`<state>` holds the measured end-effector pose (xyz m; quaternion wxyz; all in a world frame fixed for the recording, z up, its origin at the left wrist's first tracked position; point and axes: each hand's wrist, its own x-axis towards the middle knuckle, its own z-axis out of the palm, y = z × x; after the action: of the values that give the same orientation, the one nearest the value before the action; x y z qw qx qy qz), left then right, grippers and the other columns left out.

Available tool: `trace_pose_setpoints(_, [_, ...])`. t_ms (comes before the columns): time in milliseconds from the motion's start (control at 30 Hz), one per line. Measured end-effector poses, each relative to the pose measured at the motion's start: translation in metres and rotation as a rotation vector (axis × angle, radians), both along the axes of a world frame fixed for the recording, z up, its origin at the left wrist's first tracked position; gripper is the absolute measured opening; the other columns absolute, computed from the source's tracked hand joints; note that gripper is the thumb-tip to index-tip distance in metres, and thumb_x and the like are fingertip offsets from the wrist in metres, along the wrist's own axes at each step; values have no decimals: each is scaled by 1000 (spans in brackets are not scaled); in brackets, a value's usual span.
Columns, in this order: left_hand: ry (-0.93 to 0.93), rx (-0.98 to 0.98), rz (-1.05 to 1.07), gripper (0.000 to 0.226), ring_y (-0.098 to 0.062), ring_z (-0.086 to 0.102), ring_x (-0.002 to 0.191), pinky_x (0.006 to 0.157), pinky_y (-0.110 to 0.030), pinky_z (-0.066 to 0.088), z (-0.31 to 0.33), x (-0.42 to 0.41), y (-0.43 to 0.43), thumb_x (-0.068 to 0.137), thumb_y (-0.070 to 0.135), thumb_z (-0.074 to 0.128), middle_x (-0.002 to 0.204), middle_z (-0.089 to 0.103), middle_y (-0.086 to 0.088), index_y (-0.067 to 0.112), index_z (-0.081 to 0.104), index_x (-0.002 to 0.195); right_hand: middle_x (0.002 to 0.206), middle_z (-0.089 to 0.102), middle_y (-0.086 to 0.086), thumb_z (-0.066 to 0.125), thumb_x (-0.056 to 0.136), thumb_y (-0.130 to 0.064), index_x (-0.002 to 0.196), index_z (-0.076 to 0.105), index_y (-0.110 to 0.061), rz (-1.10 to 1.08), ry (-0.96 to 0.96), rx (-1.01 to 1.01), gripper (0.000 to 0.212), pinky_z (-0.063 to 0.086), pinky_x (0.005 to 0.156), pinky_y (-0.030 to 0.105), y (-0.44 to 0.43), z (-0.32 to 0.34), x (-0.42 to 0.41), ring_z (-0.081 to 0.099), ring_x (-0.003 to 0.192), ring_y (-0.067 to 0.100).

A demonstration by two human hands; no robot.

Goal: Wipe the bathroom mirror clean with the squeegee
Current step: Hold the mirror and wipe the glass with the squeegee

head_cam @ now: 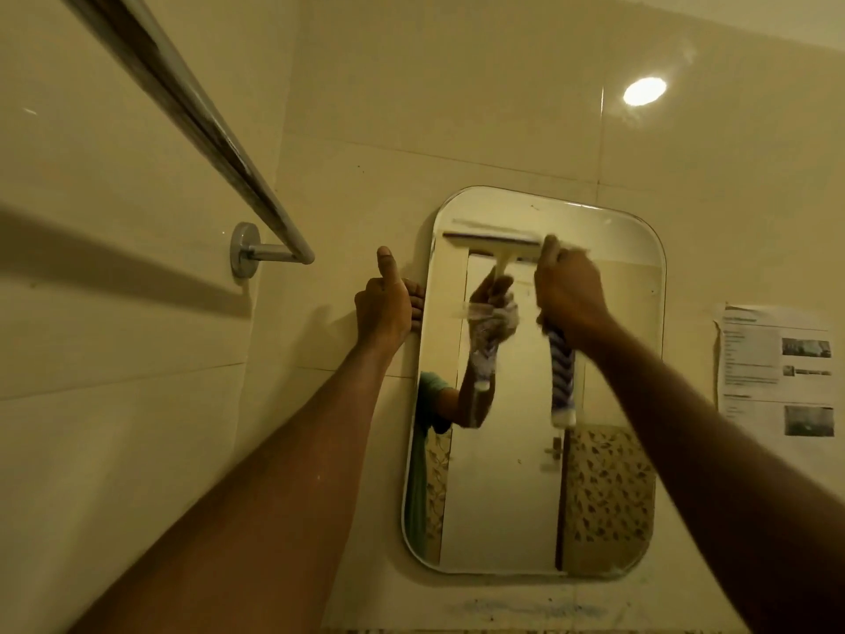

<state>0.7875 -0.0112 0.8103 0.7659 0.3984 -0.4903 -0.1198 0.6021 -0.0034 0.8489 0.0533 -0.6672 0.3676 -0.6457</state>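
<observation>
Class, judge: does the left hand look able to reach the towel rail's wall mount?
Probably yes: the left hand grips the mirror edge, and only bare tile lies between it and the mount.

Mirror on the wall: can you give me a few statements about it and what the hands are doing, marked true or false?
1. The right hand holds the squeegee by its striped handle. True.
2. The left hand grips the left edge of the mirror. True.
3. The squeegee's blade is at the bottom of the mirror. False: it is near the top.
4. A printed sheet hangs left of the mirror. False: the paper sheet is on the wall to the right; the towel rail is on the left.
</observation>
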Motion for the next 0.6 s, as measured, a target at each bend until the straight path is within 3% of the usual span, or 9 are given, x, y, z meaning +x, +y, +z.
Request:
trace_pose_setpoints(133, [-16,-2,-7,84,-26,70,68,71,-36,60,1,1,-1,97,59,9,75,71,-12,0,69,86,65,51,3,28,105,-34,78,51,-10,-20,-38,6,43,53,66,37,-11,36,-1,52,58,18])
trace_pose_setpoints(233, [-4,4,-6,85,-22,67,63,61,-31,59,2,1,0,97,59,11,72,69,-11,-1,69,85,61,51,1,26,105,-36,72,48,-17,10,-28,6,43,51,53,31,-15,-6,7,50,47,10])
trace_pose_setpoints(400, [-28,2,6,86,-30,71,73,71,-40,61,-1,-1,3,96,61,11,80,72,-17,-2,70,88,59,53,1,25,105,-36,77,54,-12,71,-36,62,47,49,44,28,-6,-77,14,51,43,12])
trace_pose_setpoints(467, [-36,-5,16,85,-32,71,75,73,-40,60,0,-3,6,97,59,12,81,72,-19,-3,69,86,63,52,3,26,105,-36,75,51,-12,63,-38,74,45,47,44,27,-5,-63,8,50,48,14])
trace_pose_setpoints(600, [-55,6,37,81,-32,70,77,76,-39,60,0,-5,7,99,55,13,83,71,-19,-3,68,87,66,54,5,27,104,-38,70,47,-17,-28,-124,4,45,51,59,38,-11,11,-12,53,59,21])
